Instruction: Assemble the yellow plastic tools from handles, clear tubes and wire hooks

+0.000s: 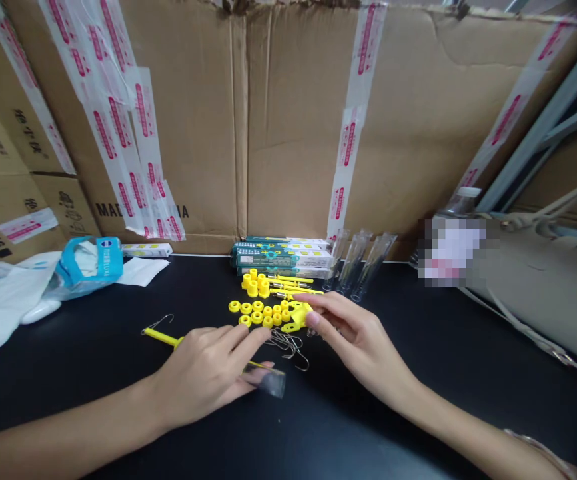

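My left hand [213, 367] is wrapped around a clear plastic tube [272, 385], whose end sticks out past the fingers on the right. From the other side of that hand comes a yellow rod [161, 337] with a thin wire hook [157, 324] at its tip. Thumb and index finger of my right hand [361, 330] pinch a yellow forked plastic part [300, 316] low over the table. Between the hands lies a small heap of metal hooks [286, 343]. Behind it stand yellow rings [257, 307] and taller yellow caps [252, 287].
Yellow rods with metal ends [293, 287] lie before stacked green-and-white boxes [283, 257]. Several clear tubes [366, 267] lean at the cardboard wall [293, 133]. A blue tissue pack [93, 260] is at left; a bottle [468, 193] and a beige bag [543, 287] are at right.
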